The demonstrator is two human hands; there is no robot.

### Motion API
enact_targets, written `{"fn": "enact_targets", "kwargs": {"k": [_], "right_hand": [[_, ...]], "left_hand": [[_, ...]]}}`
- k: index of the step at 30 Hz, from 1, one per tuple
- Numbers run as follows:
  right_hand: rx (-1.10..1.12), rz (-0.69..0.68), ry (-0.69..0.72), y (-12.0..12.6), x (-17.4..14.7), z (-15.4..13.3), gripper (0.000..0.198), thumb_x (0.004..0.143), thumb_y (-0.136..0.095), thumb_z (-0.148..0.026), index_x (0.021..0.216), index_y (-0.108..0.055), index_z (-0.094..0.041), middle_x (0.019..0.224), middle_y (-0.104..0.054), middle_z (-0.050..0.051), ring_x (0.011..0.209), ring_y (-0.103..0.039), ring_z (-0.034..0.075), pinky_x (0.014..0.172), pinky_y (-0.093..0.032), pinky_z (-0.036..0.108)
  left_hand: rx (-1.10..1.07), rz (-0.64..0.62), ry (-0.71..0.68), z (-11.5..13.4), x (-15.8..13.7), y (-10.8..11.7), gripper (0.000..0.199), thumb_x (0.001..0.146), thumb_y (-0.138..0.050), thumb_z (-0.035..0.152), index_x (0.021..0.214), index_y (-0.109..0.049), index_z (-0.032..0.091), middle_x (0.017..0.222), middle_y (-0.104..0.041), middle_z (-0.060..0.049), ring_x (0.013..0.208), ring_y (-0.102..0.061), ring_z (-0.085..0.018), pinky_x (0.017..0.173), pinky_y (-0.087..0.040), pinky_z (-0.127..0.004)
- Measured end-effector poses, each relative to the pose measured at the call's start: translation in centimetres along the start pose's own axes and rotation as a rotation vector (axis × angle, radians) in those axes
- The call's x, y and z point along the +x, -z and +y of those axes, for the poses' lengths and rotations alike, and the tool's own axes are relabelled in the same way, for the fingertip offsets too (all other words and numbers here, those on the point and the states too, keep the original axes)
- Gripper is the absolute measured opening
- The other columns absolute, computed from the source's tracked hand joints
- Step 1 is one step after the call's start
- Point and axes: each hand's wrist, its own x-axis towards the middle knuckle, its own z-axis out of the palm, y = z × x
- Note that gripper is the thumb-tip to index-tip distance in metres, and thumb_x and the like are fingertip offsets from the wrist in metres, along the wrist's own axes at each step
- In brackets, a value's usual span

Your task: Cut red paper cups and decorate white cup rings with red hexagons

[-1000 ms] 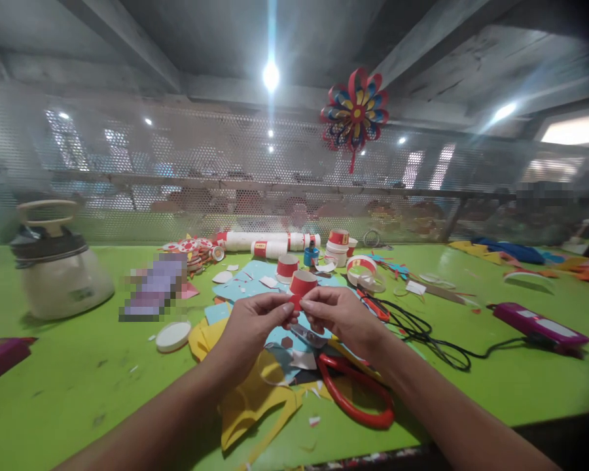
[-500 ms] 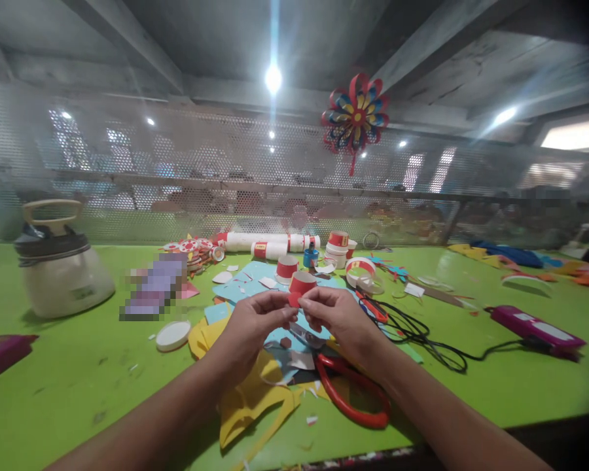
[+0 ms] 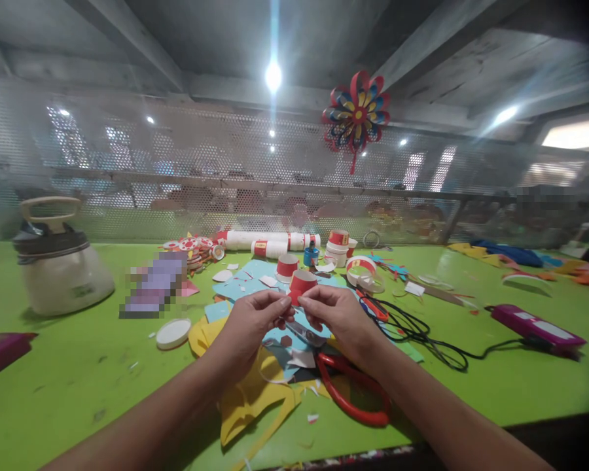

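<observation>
Red paper piece (image 3: 295,298) is held mid-frame, just below ctr, above green counter (image 3: 127,405). L hand (image 3: 258,320) + R hand (image 3: 341,317) nearly meeting, thumb/forefinger tips of both pinched on it. Red/white cup (image 3: 303,280) right behind it in view; can't tell if touching. 2nd cup (image 3: 287,268) just up-left of that. Lt-blue paper (image 3: 248,278) under/around cups, yellow sheets (image 3: 255,396) lower ctr, partly behind L hand. Scissors (image 3: 373,417) w/ red handles lower ctr-right, nr R forearm. Blk cable (image 3: 451,356) ctr-right, runs to purple block (image 3: 537,327), far right. White jug (image 3: 61,281) at left edge, upright.
</observation>
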Motion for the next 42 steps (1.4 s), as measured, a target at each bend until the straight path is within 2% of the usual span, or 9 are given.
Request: {"fn": "enact_targets", "kwargs": {"k": [8,17,23,32,42], "right_hand": [[0.019,0.004,-0.008,0.11,0.13,0.30,0.023,0.072,-0.071,-0.035,0.066,-0.067,-0.013,0.052,-0.053,-0.003,0.047,-0.041,0.008,0.047,-0.032,0.024],[0.026,0.044,-0.025,0.24,0.30,0.48,0.025,0.070,-0.072,-0.032,0.057,-0.061,-0.014,0.048,-0.051,-0.004,0.044,-0.038,0.007,0.045,-0.028,0.024],[0.057,0.052,-0.014,0.21,0.14,0.32,0.023,0.071,-0.071,-0.032,0.059,-0.061,-0.015,0.049,-0.050,-0.004,0.045,-0.037,0.008,0.045,-0.028,0.024],[0.066,0.037,0.008,0.09,-0.04,-0.13,0.023,0.072,-0.071,-0.033,0.060,-0.063,-0.015,0.049,-0.050,-0.004,0.047,-0.037,0.008,0.046,-0.028,0.024],[0.019,-0.013,0.044,0.13,-0.15,-0.07,0.018,0.069,-0.074,-0.031,0.066,-0.068,-0.014,0.055,-0.056,-0.003,0.049,-0.044,0.008,0.049,-0.032,0.024]], "left_hand": [[0.021,0.041,-0.025,-0.15,0.29,0.32,0.018,0.072,-0.072,0.030,0.070,-0.066,0.013,0.065,-0.061,-0.003,0.063,-0.052,-0.012,0.063,-0.040,-0.026],[0.032,0.052,-0.039,-0.21,0.39,0.40,0.016,0.073,-0.070,0.027,0.069,-0.064,0.013,0.064,-0.060,-0.002,0.062,-0.051,-0.012,0.064,-0.038,-0.027],[0.081,0.020,-0.068,0.40,0.03,0.02,0.014,0.073,-0.067,0.024,0.067,-0.063,0.012,0.063,-0.059,-0.002,0.061,-0.050,-0.012,0.061,-0.036,-0.026],[0.138,-0.029,-0.105,0.26,-0.14,0.21,0.014,0.076,-0.066,0.026,0.071,-0.064,0.013,0.065,-0.060,-0.003,0.063,-0.050,-0.012,0.060,-0.039,-0.025],[0.130,-0.049,-0.135,0.14,-0.26,0.08,0.013,0.077,-0.065,0.023,0.069,-0.065,0.013,0.063,-0.059,-0.003,0.063,-0.050,-0.012,0.057,-0.042,-0.024]]}}
